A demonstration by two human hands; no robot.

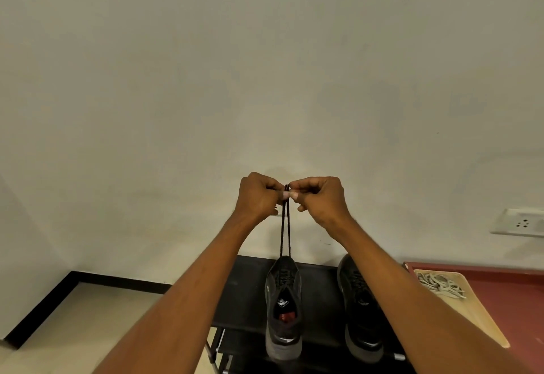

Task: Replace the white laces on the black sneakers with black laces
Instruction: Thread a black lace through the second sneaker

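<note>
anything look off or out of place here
Nothing looks damaged or spilled. Both hands, left hand and right hand, pinch the black lace ends together above the sneaker. The white laces lie heaped on a tray.

Wall socket (521, 223), black rack (244, 294), wooden tray (482, 320).

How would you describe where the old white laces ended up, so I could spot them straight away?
Look to the right of the black shoe rack, where a red surface runs along the wall. On it lies a pale wooden tray, and the white laces sit in a loose tangle at its far end. They are the only light, stringy thing there; both sneakers are dark.
</note>
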